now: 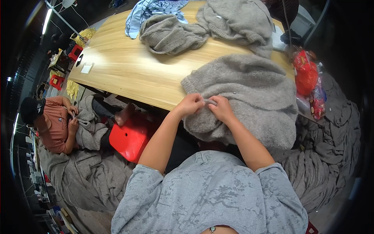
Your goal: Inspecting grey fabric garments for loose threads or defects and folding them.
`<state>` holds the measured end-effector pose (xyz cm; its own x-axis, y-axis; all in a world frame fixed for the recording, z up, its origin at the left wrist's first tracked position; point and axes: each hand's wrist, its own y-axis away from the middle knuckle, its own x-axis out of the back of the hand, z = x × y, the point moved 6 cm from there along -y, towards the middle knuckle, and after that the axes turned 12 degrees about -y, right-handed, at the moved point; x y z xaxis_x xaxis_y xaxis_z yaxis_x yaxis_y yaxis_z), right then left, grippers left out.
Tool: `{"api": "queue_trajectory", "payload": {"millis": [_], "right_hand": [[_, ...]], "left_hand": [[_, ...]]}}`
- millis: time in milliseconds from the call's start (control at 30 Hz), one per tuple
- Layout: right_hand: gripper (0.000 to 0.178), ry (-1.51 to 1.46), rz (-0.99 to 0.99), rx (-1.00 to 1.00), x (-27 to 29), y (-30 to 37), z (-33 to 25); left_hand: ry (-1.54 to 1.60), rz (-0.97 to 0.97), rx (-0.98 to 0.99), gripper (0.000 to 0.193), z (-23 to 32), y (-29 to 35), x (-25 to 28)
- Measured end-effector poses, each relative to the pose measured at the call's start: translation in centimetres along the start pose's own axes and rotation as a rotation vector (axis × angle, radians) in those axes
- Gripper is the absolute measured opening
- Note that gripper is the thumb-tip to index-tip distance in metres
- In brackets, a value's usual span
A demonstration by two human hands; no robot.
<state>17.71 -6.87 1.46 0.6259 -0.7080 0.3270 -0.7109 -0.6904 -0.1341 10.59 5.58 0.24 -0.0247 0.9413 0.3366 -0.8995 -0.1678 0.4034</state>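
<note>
A grey-brown knitted sweater point(253, 89) lies bunched over the near right edge of the wooden table, part of it hanging toward my lap. My left hand point(191, 104) is closed on a small fold of the knit at its left side. Just to the right, my right hand point(221, 108) pinches the same fold, with a short strip of fabric stretched between the two hands. Whether a needle or thread is between my fingertips is too small to make out.
On the wooden table point(128, 70) lie more grey knits point(237, 23) and a blue patterned cloth point(152, 11). Red plastic bags point(306, 74) hang at the right edge. At left, a person point(58, 124) handles a grey knit beside a red stool point(130, 138). Knit piles point(93, 179) cover both sides.
</note>
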Motion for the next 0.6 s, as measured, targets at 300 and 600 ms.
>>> {"api": "queue_trajectory", "payload": {"millis": [300, 600], "right_hand": [[0.02, -0.082, -0.104, -0.166, -0.3, -0.2, 0.8], [0.022, 0.198, -0.046, 0.134, -0.3, 1.3, -0.5]], "left_hand": [[0.33, 0.128, 0.06, 0.009, -0.6, -0.2, -0.6], [-0.61, 0.03, -0.186, 0.024, 1.1, 0.7, -1.6]]}}
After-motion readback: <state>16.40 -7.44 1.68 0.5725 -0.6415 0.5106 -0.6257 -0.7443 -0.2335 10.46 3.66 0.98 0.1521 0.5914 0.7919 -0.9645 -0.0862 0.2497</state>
